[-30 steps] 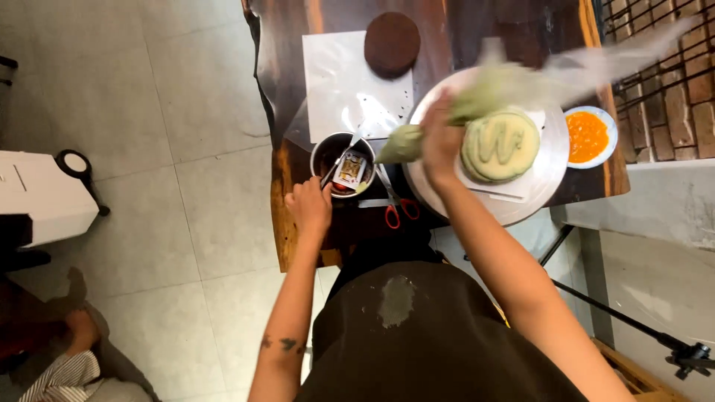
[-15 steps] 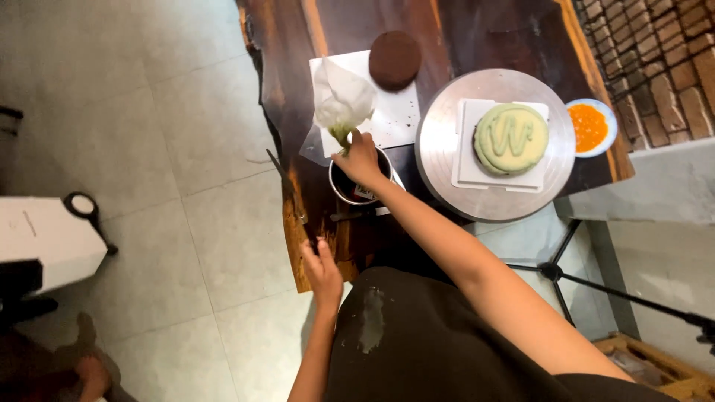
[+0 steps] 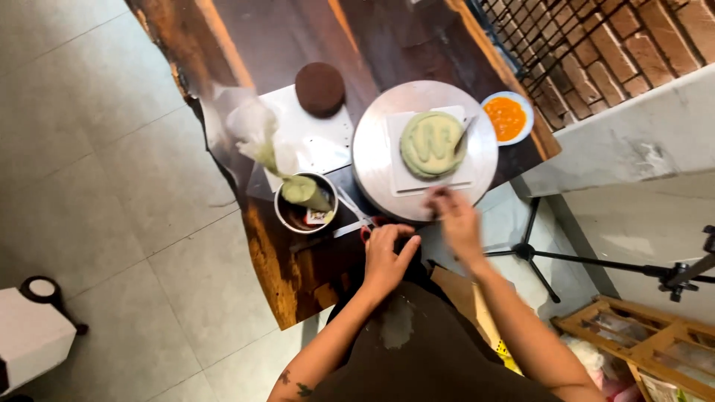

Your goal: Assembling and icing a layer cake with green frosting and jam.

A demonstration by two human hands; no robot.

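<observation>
- Left hand (image 3: 385, 257): flat on dark table (image 3: 298, 45), fingers spread, empty, beside scissors (image 3: 356, 223)
- Right hand (image 3: 453, 223): blurred at turntable (image 3: 372, 160) rim; grip cannot be told
- Piping bag (image 3: 287, 167): standing in metal cup (image 3: 287, 216)

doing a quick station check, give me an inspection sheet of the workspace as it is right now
surface: dark wooden table with a raw, uneven edge.
job's things: green-topped cake on a white board on the round metal turntable; piping bag of green cream standing in a metal pot.
clutter: dark round cake layer on a white sheet; small bowl of orange sauce; red-handled scissors.
grippers: left hand on the table edge by the scissors; right hand at the turntable's near rim, blurred.
cables: nothing seen.
surroundings: tiled floor, brick wall, black tripod.
</observation>
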